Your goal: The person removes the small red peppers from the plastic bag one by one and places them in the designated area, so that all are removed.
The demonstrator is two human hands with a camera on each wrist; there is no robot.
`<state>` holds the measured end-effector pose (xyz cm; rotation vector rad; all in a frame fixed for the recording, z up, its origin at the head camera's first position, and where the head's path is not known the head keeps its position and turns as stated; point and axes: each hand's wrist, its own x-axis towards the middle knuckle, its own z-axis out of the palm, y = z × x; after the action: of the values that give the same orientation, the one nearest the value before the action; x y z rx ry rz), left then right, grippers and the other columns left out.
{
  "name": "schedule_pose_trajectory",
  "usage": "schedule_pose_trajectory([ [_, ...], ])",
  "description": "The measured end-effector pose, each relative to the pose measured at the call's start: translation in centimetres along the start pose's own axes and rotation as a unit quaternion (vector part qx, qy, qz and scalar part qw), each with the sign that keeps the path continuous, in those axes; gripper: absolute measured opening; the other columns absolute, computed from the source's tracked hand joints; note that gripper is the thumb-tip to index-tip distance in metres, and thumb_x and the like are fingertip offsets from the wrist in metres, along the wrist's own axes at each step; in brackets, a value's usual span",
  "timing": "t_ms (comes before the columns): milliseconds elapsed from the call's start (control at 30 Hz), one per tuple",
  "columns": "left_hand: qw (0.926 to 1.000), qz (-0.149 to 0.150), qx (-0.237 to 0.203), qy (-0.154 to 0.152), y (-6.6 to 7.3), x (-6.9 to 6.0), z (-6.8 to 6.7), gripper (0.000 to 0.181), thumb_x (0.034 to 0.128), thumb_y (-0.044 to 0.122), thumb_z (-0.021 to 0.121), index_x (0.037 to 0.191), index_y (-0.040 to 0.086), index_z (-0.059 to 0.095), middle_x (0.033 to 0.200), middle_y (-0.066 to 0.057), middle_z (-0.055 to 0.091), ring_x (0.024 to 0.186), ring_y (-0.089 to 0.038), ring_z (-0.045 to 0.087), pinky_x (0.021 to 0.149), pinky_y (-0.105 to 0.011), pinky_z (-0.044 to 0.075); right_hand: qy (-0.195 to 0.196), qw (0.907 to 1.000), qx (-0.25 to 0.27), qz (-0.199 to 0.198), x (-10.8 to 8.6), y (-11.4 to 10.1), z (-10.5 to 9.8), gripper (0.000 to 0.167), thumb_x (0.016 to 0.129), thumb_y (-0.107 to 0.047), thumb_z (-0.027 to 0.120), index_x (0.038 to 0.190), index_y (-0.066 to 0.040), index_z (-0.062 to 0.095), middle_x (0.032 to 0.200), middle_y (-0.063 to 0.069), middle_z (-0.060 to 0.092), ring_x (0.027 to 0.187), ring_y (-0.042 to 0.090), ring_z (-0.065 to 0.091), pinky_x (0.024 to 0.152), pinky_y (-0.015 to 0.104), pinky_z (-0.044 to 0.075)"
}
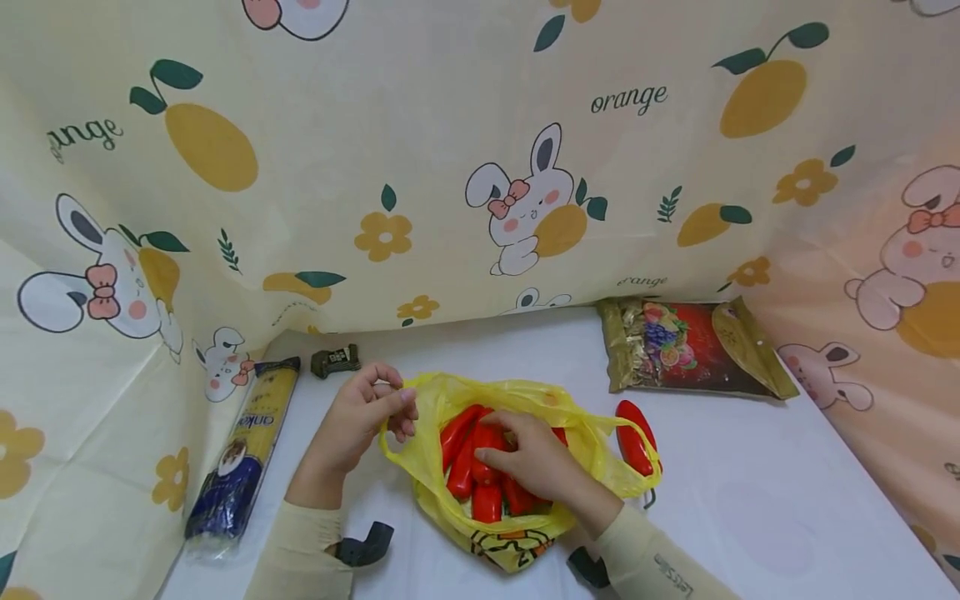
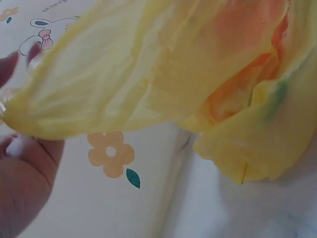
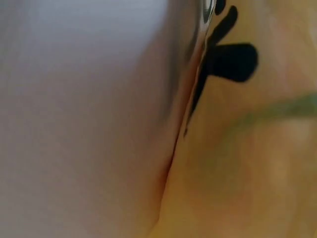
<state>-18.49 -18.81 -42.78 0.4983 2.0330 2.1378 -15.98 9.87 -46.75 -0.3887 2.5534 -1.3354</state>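
Note:
A yellow plastic bag (image 1: 435, 492) lies with its mouth spread on the white table, several red peppers (image 1: 459, 475) inside. My left hand (image 1: 367, 417) holds the bag's left handle; in the left wrist view, fingers (image 2: 29, 158) show at the stretched yellow plastic (image 2: 109, 89). Reaching into the mouth, my right hand (image 1: 536, 454) has its thumb and fingers around a red pepper (image 1: 487, 442); its fingertips are partly hidden. Another red pepper (image 1: 636, 433) lies outside the bag, beside its right handle. The right wrist view shows only blurred yellow plastic (image 3: 247, 173) with black print.
A gold and red food packet (image 1: 697, 346) lies at the back right. On the left are a yellow and blue packet (image 1: 243, 450) and a small dark wrapped piece (image 1: 335, 361). A patterned cloth (image 1: 450, 167) hangs around the back and sides of the table.

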Motion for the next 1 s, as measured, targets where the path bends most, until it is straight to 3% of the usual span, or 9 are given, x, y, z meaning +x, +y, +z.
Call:
schedule_pose_trajectory([
  [133,0.996,-0.076,0.044,0.022,0.1,-0.1,-0.5,0.031,0.1101,0.021,0.068,0.115,-0.002,0.048,0.087,-0.025,0.073,0.065,-0.028,0.07,0.065,-0.035,0.064,0.003,0.9999,0.009,-0.006,0.1,-0.1,0.1,0.038,0.099,-0.025,0.083,0.134,-0.014,0.074,0.126,0.006,0.066,0.108,0.028,0.059,0.089,0.05,0.058],
  [233,0.993,-0.095,0.063,0.03,0.4,-0.3,-1.0,0.038,0.112,0.03,0.065,0.11,-0.007,0.057,0.089,-0.023,0.073,0.068,-0.03,0.071,0.069,-0.036,0.064,0.001,0.9995,0.032,-0.008,0.1,-0.2,0.1,0.037,0.098,-0.02,0.084,0.133,-0.015,0.075,0.122,0.007,0.063,0.106,0.029,0.058,0.084,0.047,0.057],
  [367,0.9967,-0.062,0.052,0.009,0.6,-0.5,-1.5,0.042,0.1148,0.029,0.06,0.104,-0.012,0.067,0.091,-0.022,0.074,0.07,-0.028,0.072,0.069,-0.036,0.064,-0.015,0.9977,0.066,0.004,0.2,-0.3,-0.1,0.037,0.098,-0.016,0.083,0.134,-0.017,0.074,0.123,0.007,0.061,0.107,0.031,0.058,0.081,0.045,0.058],
  [500,0.9994,-0.019,0.018,-0.021,0.8,-0.6,-1.8,0.038,0.116,0.017,0.055,0.112,-0.019,0.067,0.092,-0.018,0.075,0.071,-0.023,0.072,0.07,-0.034,0.063,-0.036,0.9951,0.091,0.017,0.2,-0.5,-0.4,0.038,0.098,-0.013,0.082,0.135,-0.019,0.073,0.123,0.007,0.061,0.108,0.032,0.059,0.08,0.044,0.061],
  [667,0.9993,0.002,-0.008,-0.036,1.0,-0.7,-1.7,0.038,0.1149,0.011,0.053,0.125,-0.025,0.061,0.093,-0.013,0.077,0.073,-0.021,0.073,0.073,-0.035,0.064,-0.03,0.9941,0.102,0.017,-0.1,-0.7,-0.9,0.037,0.101,-0.008,0.078,0.135,-0.021,0.074,0.119,0.009,0.064,0.104,0.031,0.06,0.081,0.043,0.06],
  [867,0.999,0.018,-0.012,-0.038,1.0,-0.7,-1.7,0.037,0.1142,0.008,0.052,0.127,-0.027,0.058,0.093,-0.012,0.077,0.073,-0.021,0.073,0.072,-0.034,0.064,-0.047,0.9959,0.077,0.006,-0.2,-1.2,-0.4,0.043,0.099,-0.024,0.084,0.141,-0.02,0.072,0.13,0.007,0.066,0.112,0.031,0.06,0.086,0.047,0.062],
  [1000,0.9987,0.024,-0.013,-0.044,0.9,-0.7,-1.5,0.037,0.1143,0.007,0.052,0.128,-0.026,0.058,0.094,-0.012,0.077,0.073,-0.021,0.073,0.074,-0.035,0.064,-0.05,0.9986,0.014,-0.008,0.0,-1.8,0.7,0.049,0.096,-0.028,0.087,0.142,-0.023,0.072,0.134,0.003,0.065,0.118,0.028,0.058,0.093,0.052,0.06],
])
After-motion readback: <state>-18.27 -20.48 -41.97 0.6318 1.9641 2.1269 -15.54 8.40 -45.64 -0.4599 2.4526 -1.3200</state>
